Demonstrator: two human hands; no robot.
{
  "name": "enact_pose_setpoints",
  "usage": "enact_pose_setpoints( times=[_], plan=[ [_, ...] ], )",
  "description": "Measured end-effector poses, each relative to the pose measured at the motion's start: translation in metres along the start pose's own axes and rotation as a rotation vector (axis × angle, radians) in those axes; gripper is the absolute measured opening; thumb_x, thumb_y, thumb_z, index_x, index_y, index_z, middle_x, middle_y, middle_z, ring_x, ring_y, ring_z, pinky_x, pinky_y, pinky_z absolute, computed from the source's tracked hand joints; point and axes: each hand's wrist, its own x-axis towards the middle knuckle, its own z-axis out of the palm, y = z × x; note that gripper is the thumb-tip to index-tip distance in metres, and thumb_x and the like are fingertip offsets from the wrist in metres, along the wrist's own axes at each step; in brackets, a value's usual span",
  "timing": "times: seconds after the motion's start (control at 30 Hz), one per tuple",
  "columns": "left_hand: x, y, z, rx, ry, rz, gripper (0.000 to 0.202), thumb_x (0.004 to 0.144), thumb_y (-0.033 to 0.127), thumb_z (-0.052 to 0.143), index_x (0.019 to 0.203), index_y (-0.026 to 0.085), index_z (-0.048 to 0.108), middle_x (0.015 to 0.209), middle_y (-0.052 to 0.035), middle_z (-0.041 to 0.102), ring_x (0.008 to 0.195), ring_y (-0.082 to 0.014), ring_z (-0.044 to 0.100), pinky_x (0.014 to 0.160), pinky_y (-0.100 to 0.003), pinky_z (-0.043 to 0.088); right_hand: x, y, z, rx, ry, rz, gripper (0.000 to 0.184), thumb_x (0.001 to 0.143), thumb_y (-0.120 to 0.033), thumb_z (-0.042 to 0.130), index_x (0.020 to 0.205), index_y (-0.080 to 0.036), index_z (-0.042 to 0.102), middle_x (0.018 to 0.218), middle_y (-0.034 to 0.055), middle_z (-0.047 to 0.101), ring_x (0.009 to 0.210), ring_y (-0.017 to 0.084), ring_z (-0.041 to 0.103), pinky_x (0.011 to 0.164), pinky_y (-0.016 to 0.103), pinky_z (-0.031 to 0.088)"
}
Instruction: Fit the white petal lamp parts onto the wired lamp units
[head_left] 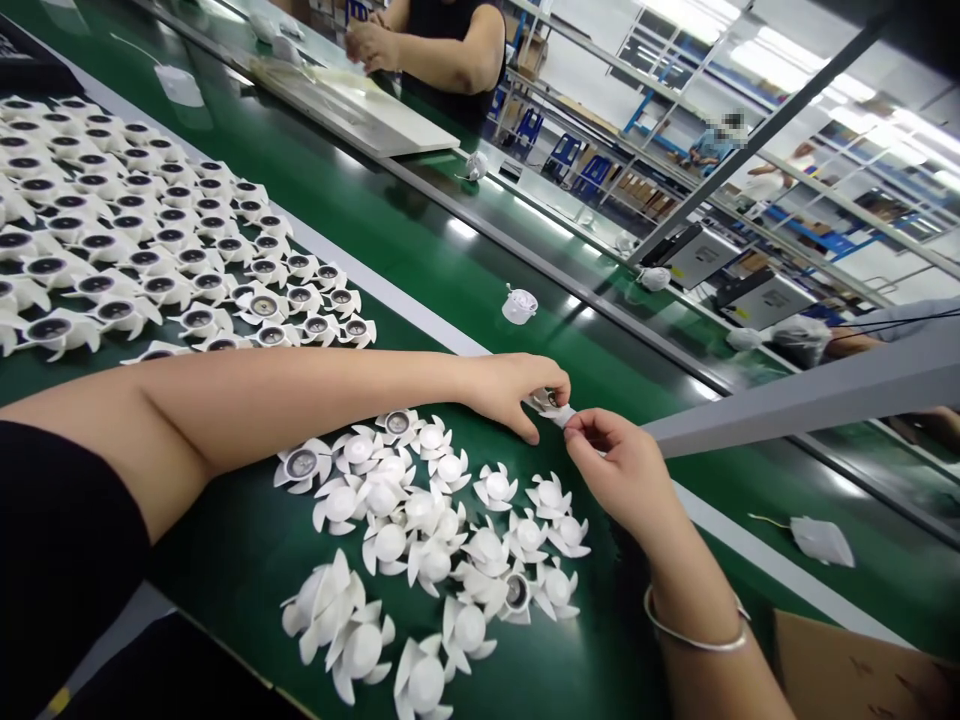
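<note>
Pinching a small white fan impeller (pixel 550 404) between them, the two hands meet over a green conveyor counter (pixel 450 300), the part held just above a loose heap, its metal centre glinting. The left hand (pixel 506 392) reaches in from the left, its fingers (pixel 541 396) curled and clamped on the impeller's hub. The right hand (pixel 611 470) comes from the near side, its fingers (pixel 576 424) pressed together on the end of a blade, and a thin metal bangle (pixel 696 632) circles that wrist.

Right below lies the heap of matching impellers (pixel 431 530), most dome up, a few flipped to show a silver centre. Farther left, dark-hubbed impellers (pixel 142 260) sit packed in close rows, nearly touching. A single white part (pixel 519 305) rests on the belt beyond the hands, and a white wired piece (pixel 821 540) lies off to the right. A cardboard sheet (pixel 847 670) pokes in at the lower right corner. Across the counter, a co-worker's hands (pixel 371 45) meet above a long white board (pixel 352 105), and a grey beam (pixel 795 395) cuts across the right side.
</note>
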Motion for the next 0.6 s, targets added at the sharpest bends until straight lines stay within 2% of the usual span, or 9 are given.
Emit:
enact_pose_setpoints(
  times=[0.1,0.27,0.4,0.6],
  plan=[
    [0.002,-0.002,0.001,-0.106,-0.029,-0.040,0.043,0.069,0.030,0.078,0.107,0.021,0.060,0.111,-0.0022,0.065,0.097,-0.0181,0.059,0.081,-0.029,0.045,0.001,0.003,0.001,0.000,-0.009,0.029,0.014,0.080,-0.032,0.057,0.081,-0.019,0.063,0.070,0.0002,0.062,0.060,0.014,0.052,0.057,0.027,0.038],
    [0.002,-0.002,-0.001,-0.080,-0.007,0.030,0.052,0.066,0.031,0.082,0.113,0.020,0.062,0.122,-0.0065,0.061,0.113,-0.0224,0.056,0.091,-0.032,0.045,0.003,0.003,0.004,-0.048,0.007,-0.032,0.015,0.080,-0.031,0.058,0.081,-0.019,0.066,0.076,0.0022,0.066,0.068,0.017,0.058,0.066,0.029,0.043],
    [0.000,-0.001,0.000,-0.138,-0.091,-0.069,0.058,0.066,0.028,0.080,0.120,0.022,0.058,0.114,-0.0012,0.069,0.095,-0.0174,0.061,0.083,-0.030,0.046,0.003,0.001,0.007,-0.112,0.026,-0.098,0.015,0.080,-0.030,0.057,0.079,-0.019,0.067,0.080,0.0025,0.068,0.074,0.018,0.060,0.069,0.029,0.043],
    [0.000,-0.001,0.001,-0.174,-0.103,-0.097,0.065,0.066,0.026,0.080,0.125,0.024,0.054,0.114,0.0005,0.072,0.090,-0.0164,0.060,0.081,-0.030,0.045,0.006,-0.010,0.011,-0.259,0.049,-0.095,0.016,0.081,-0.029,0.057,0.080,-0.019,0.069,0.079,0.0026,0.068,0.070,0.017,0.058,0.064,0.028,0.040]
  ],
)
